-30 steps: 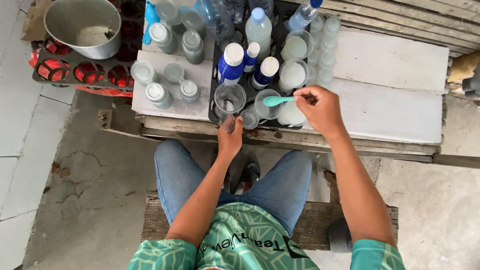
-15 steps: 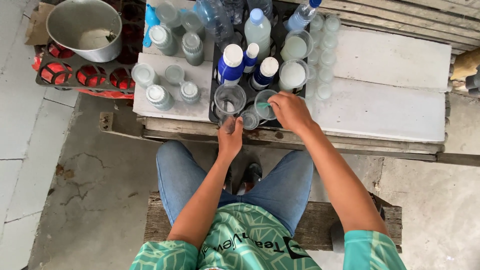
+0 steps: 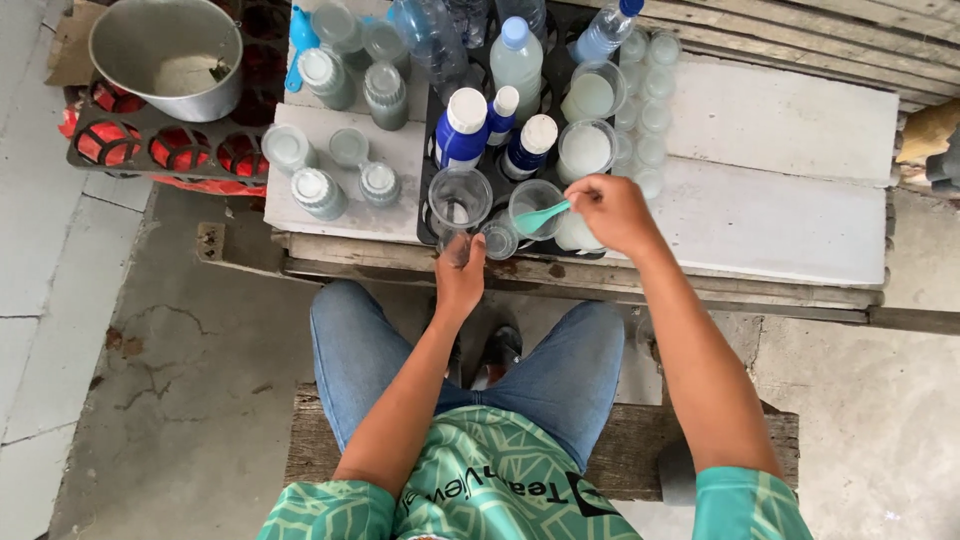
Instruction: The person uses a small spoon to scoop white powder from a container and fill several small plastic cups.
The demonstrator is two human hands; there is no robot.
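Head view shows the right hand pinching a teal spoon by its handle, bowl dipped over the rim of a clear cup in the black tray, while the left hand grips a small clear vial at the tray's near edge. Doing this well, I judge, means keeping the spoon level, moving it slowly, and holding the vial upright and just beside the cup so nothing spills.

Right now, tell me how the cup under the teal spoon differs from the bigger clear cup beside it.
The spoon's cup is smaller and has the teal spoon, held by the right hand, dipping in; the bigger cup is wider, with no tool. Both are clear and upright in the black tray.
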